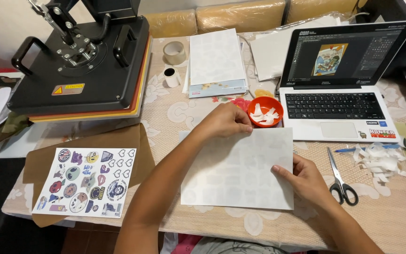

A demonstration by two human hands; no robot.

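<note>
Lace tablecloth (pixel 184 108), heat press (pixel 83 61), laptop (pixel 339 80)

A sheet (pixel 240 169) lies at the table's (pixel 175 113) front edge, between a sticker page (pixel 86 182) toward the left edge and scissors (pixel 339 176) to its right. Behind the sheet sits a bowl (pixel 265 111), with a laptop (pixel 339 84) right of it. A heat press (pixel 81 61) fills the back left corner.
</note>
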